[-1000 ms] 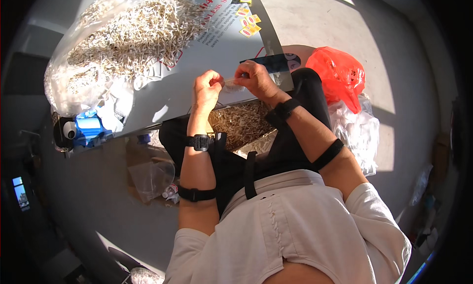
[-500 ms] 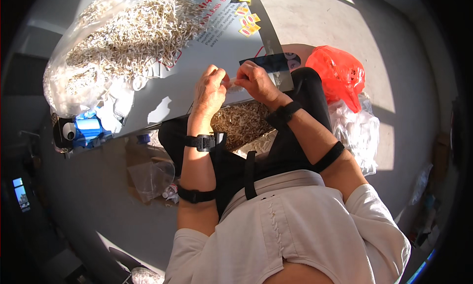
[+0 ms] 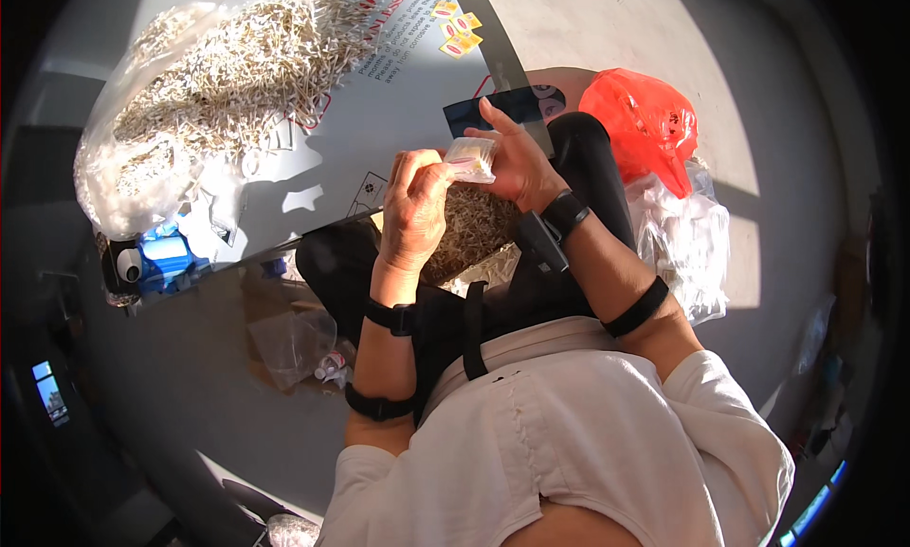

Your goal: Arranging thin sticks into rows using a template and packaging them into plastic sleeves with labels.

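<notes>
My left hand (image 3: 417,206) is closed, thumb and fingers pinching a small clear packet (image 3: 471,159) with pale contents and a reddish mark. What fills the packet is too small to make out. Beside it, my right hand (image 3: 521,168) is open, its thumb stretched away and its palm turned up; the packet lies in front of its fingers. Below both hands, between my knees, is a box (image 3: 488,267) of short thin pale sticks (image 3: 471,227). A big heap of similar sticks (image 3: 237,73) spills from a clear bag (image 3: 100,182) on the table's left.
Several small yellow labels (image 3: 460,43) lie on the grey printed tabletop (image 3: 332,191), near a dark flat card (image 3: 493,111). A red plastic bag (image 3: 635,125) sits above white bags (image 3: 678,234) at the right. Blue packaging (image 3: 166,253) lies at the table's near left corner.
Both hands were pinched together over the box. Now the right hand has opened with its thumb out, and the left holds the packet up in view. The view has shifted slightly.
</notes>
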Demonstrator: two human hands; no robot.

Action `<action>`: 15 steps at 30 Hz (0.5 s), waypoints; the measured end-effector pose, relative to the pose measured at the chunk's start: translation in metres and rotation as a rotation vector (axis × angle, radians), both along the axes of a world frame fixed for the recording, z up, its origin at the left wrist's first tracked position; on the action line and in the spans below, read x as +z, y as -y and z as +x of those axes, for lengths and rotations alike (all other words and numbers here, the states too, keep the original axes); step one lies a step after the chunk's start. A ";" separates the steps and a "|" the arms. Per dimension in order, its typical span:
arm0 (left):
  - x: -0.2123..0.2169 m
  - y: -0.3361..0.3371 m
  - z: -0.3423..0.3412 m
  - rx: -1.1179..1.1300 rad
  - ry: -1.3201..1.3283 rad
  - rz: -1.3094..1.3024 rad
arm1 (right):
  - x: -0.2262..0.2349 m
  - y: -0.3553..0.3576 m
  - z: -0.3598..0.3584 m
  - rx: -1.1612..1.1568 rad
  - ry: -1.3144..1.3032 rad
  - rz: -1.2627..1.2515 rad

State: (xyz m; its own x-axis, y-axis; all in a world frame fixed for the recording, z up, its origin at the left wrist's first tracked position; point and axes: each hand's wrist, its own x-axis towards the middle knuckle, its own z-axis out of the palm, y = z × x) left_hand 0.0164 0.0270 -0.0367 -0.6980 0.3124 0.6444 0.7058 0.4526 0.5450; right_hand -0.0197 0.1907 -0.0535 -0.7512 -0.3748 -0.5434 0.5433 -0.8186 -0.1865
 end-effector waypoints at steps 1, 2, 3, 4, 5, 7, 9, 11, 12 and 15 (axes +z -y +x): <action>0.003 0.001 0.004 0.007 -0.005 -0.035 | 0.002 0.000 -0.003 0.005 0.027 -0.087; 0.001 0.000 0.005 0.003 -0.003 -0.038 | -0.002 -0.002 -0.006 0.001 0.030 -0.089; -0.002 0.000 0.007 0.013 0.003 0.016 | -0.009 -0.003 -0.008 0.015 -0.039 -0.188; 0.002 -0.002 0.007 0.024 0.010 0.069 | -0.009 -0.002 -0.009 0.028 -0.109 -0.286; 0.010 -0.006 0.015 0.106 0.054 0.111 | -0.009 0.000 -0.008 0.014 -0.210 -0.336; 0.014 -0.004 0.018 0.159 0.041 0.151 | -0.003 0.005 -0.006 -0.097 -0.187 -0.266; 0.015 -0.004 0.023 0.185 0.028 0.152 | -0.001 0.008 -0.006 -0.233 -0.230 -0.166; 0.015 -0.010 0.028 0.262 0.379 0.336 | -0.003 0.010 -0.006 -0.280 -0.272 -0.201; 0.015 -0.012 0.030 0.262 0.377 0.334 | -0.005 0.010 -0.006 -0.327 -0.314 -0.232; 0.010 -0.015 0.031 0.275 0.681 0.630 | 0.003 0.016 -0.002 -0.379 -0.268 -0.150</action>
State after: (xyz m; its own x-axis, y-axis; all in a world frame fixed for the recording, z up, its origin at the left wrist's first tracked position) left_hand 0.0469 0.0424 -0.0265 -0.9809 -0.1820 0.0679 0.0617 0.0391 0.9973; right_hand -0.0213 0.1748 -0.0506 -0.9561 -0.1068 -0.2728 0.1504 -0.9781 -0.1440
